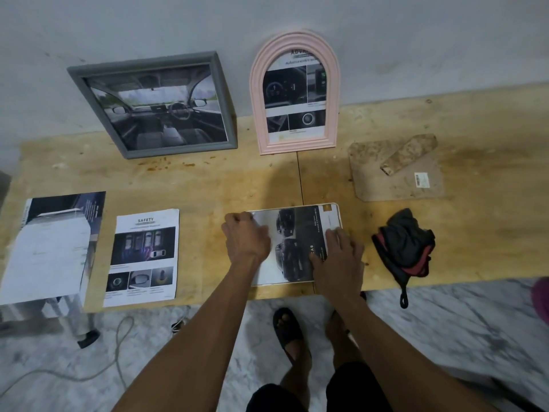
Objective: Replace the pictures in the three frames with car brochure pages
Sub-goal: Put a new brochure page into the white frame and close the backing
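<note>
Hands flat on white frame [332, 208] holding dark car brochure page [294, 248]

We see our two bare forearms, no sleeves, watch or rings on either. Our left hand [248, 237] and right hand [341, 257] wear no gloves. Below them, near the bottom edge, we wear dark shorts [335, 391]. On our left foot sits a black open-toed sandal [289, 331]; the right foot's footwear is mostly hidden behind the right arm.
</note>
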`<state>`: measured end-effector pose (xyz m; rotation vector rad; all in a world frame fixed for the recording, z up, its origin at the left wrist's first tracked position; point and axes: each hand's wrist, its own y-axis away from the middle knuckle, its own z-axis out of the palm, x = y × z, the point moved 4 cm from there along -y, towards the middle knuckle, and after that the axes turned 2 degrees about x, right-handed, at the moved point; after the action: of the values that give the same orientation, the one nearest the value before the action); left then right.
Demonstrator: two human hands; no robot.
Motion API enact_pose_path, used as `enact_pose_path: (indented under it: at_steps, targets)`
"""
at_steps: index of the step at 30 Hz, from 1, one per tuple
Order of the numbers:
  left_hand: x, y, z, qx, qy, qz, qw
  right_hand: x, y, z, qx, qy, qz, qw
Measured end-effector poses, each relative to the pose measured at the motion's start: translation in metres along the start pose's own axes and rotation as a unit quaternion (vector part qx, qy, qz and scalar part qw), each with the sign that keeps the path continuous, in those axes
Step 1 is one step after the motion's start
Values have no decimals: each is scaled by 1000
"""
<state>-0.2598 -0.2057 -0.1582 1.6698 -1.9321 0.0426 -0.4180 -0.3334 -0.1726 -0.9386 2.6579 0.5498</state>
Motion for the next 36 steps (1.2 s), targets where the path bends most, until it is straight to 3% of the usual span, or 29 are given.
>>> enact_pose_path:
  at_steps: [7, 13, 18, 21, 24, 28, 31, 36]
  targets:
    - [-3, 9, -6, 54, 82, -12, 995, -1, -1, -4, -10, -12, 4, 1000]
    - [-14, 22, -10, 30, 209, -88, 973, -1, -1, -5, -16, -23, 7, 1000]
    - [-13, 25, -12, -1, 249, -37, 968, -6, -5, -14, -30, -2, 7, 1000]
    - [-12, 26, -18, 2, 279, 1, 960, -14, -8, -33, 0, -2, 21, 1000]
    - [-10, 26, -31, -1, 310, 36, 950, -28, -14, -59, 37, -29, -30, 998]
    - [6, 31, -62, -18, 360, 72, 930, -59, -26, -93, 50, -23, -180, 982]
    - [16, 30, -89, -2, 343, 112, 933, -82, -36, -109, 29, -33, -237, 971]
    - [-6, 36, -126, 36, 289, 3, 957, -102, -37, -114, -34, -189, -242, 951]
